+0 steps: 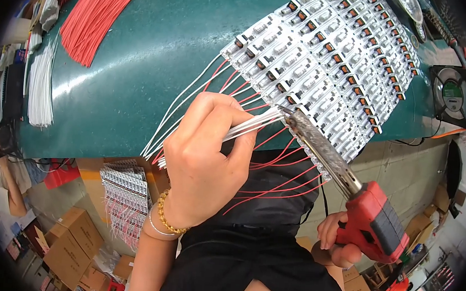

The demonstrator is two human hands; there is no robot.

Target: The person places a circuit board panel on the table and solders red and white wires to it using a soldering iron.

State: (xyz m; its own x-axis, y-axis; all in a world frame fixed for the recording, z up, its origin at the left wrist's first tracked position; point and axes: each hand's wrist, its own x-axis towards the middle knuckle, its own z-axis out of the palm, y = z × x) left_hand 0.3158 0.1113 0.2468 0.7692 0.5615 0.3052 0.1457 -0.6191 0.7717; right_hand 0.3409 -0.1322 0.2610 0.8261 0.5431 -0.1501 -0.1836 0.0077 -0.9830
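Note:
A bunch of thin white wires (252, 124) is pinched in the fingers of my left hand (202, 159), their ends pointing at the near edge of a panel of small white circuit boards (327, 60). My right hand (337, 244) grips a red and black soldering gun (374, 222) by its handle. Its tip meets the wire ends at the panel's edge; whether it touches a pad is too small to tell. Red wires (275, 194) and other white wires hang from that edge, some passing behind my left hand.
On the green tabletop (160, 25) lie a red wire bundle (98, 20) and a white wire bundle (41, 89) to the left. A fan (452, 94) stands at the right edge. Wired panels (125, 192) and cardboard boxes (71, 248) are below left. Someone's arm (13, 188) shows far left.

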